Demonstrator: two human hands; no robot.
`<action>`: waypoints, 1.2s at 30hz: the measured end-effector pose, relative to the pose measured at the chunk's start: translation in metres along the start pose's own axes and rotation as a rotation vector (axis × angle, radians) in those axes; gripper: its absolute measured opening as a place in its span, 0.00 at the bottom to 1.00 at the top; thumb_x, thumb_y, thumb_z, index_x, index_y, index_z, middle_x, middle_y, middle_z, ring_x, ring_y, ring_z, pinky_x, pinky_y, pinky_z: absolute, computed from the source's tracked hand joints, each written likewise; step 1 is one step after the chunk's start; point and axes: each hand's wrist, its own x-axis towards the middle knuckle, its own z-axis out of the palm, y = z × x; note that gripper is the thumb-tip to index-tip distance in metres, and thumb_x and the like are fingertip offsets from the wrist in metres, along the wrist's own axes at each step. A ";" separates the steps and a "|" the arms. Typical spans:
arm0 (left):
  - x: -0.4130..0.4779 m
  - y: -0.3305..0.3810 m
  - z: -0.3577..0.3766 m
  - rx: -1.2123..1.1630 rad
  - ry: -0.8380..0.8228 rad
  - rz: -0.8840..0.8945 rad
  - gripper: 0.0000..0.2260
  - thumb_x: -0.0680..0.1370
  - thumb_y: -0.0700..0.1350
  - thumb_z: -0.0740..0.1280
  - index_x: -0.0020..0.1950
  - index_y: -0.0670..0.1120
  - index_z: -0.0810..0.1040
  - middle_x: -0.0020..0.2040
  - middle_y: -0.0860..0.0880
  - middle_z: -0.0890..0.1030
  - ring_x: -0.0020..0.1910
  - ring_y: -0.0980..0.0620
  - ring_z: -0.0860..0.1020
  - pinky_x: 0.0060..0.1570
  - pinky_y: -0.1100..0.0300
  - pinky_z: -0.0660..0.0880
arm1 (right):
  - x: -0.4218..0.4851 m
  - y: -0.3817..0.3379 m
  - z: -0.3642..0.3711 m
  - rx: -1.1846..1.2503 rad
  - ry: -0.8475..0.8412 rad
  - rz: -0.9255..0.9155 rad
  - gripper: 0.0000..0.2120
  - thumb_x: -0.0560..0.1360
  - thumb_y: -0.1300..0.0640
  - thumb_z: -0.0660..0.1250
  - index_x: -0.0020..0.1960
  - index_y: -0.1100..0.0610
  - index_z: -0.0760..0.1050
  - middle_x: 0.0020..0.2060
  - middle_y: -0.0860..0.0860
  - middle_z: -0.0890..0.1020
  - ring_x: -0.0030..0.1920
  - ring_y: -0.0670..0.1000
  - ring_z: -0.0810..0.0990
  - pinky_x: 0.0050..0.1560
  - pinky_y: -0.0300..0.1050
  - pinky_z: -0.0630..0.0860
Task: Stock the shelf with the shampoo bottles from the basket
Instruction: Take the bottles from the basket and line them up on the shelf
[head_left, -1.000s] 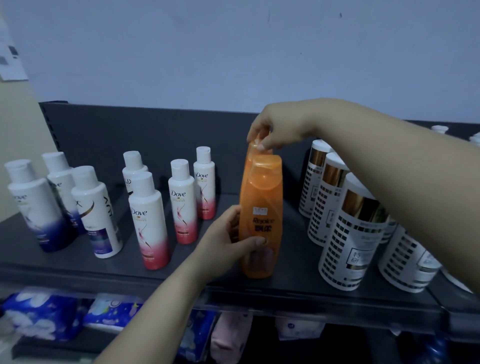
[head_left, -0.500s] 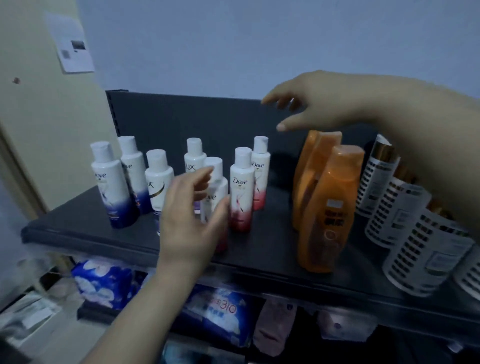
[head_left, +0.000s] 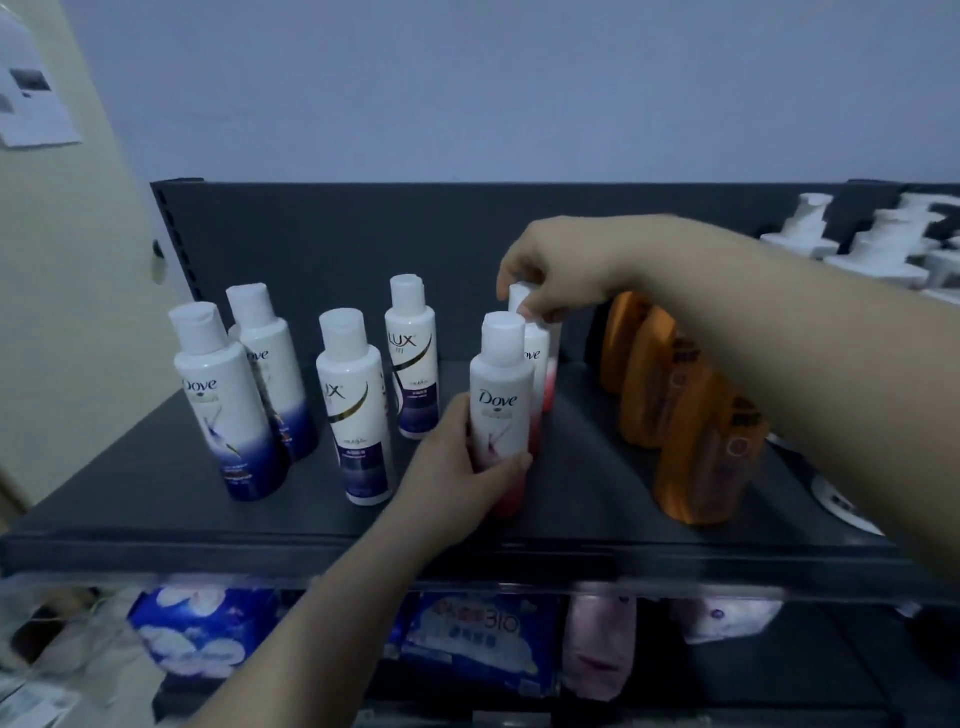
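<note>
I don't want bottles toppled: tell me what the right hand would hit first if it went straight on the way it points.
Probably the rear Lux bottle, leftward of the right hand, whose fingers pinch the cap of the second pink Dove bottle; depth is unclear.

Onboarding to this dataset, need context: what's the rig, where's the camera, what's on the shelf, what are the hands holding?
No robot: a person works bare-handed. The one picture comes from a wide-angle camera worn on their head, looking forward and down. The left hand grips the front pink Dove bottle round its lower body. The right hand reaches in from the right and pinches the cap of the rear pink Dove bottle just behind. Both bottles are on the dark shelf. Left of them stand two blue Dove bottles and two Lux bottles; right of them, a row of orange bottles. Wrapped packs lie on the level below.
</note>
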 end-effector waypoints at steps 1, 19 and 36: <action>0.001 0.001 0.003 -0.003 -0.003 0.006 0.19 0.72 0.46 0.73 0.59 0.56 0.71 0.54 0.60 0.80 0.53 0.65 0.77 0.54 0.62 0.75 | 0.002 0.001 0.000 0.006 0.000 0.009 0.09 0.73 0.59 0.69 0.54 0.54 0.78 0.35 0.44 0.80 0.37 0.48 0.83 0.36 0.38 0.73; 0.038 -0.006 -0.004 -0.143 0.128 0.067 0.15 0.79 0.46 0.64 0.66 0.55 0.70 0.61 0.54 0.77 0.60 0.63 0.74 0.60 0.64 0.72 | 0.034 0.026 -0.021 -0.082 -0.090 0.234 0.21 0.77 0.54 0.66 0.69 0.51 0.69 0.54 0.49 0.76 0.44 0.54 0.84 0.53 0.49 0.79; 0.067 -0.013 0.003 -0.055 -0.108 -0.072 0.22 0.73 0.43 0.72 0.66 0.53 0.72 0.56 0.54 0.81 0.56 0.56 0.79 0.60 0.50 0.76 | 0.083 0.034 -0.004 -0.003 -0.007 0.154 0.10 0.73 0.63 0.67 0.53 0.55 0.78 0.51 0.54 0.81 0.48 0.56 0.84 0.49 0.46 0.80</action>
